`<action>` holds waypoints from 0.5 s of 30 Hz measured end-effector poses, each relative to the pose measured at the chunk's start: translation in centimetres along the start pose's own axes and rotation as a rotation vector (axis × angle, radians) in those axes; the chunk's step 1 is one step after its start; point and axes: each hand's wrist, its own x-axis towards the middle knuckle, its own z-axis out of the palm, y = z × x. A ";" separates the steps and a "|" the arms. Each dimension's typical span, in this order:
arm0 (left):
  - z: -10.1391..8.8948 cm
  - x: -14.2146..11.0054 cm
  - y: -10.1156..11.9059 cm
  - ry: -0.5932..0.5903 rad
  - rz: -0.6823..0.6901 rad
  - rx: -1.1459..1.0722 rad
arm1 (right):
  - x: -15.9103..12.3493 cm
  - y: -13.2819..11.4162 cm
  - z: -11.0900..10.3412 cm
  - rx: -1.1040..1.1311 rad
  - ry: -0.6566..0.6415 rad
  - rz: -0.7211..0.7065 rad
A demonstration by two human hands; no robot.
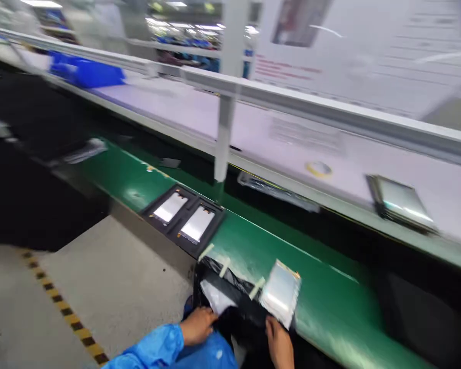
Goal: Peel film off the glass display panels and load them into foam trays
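Observation:
A black plastic bag (246, 307) hangs at the front edge of the green work surface, fixed by several strips of pale tape (225, 267). A white sheet (216, 297) shows in its mouth. My left hand (198, 326), in a blue sleeve, is closed at the bag's near rim, beside the sheet. At the bag's right side my right hand (279, 342) is closed, its fingertips at the rim. Just beyond it lies a flat silver battery pack (281, 292) on the green surface. What the fingertips pinch is partly hidden.
A black tray (176, 233) with two silver flat packs sits on the green surface (249, 241). On the white shelf (253, 130) are a yellow tape roll (318, 169), stacked silver packs (405, 202) and a blue bin (86, 70). A white post (225, 118) stands between.

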 end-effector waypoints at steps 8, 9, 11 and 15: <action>-1.1 -1.7 -0.4 0.016 0.042 0.106 | -0.2 3.3 -3.3 -0.212 -0.139 0.085; -1.2 -1.7 -0.3 0.030 0.051 0.102 | 0.7 3.3 -2.9 -0.230 -0.200 0.073; -1.3 -1.5 0.1 0.047 0.059 0.114 | 2.0 3.2 -1.9 -0.265 -0.325 0.043; -2.0 -1.5 0.7 0.069 0.043 0.141 | 3.8 3.3 0.0 -0.334 -0.440 -0.011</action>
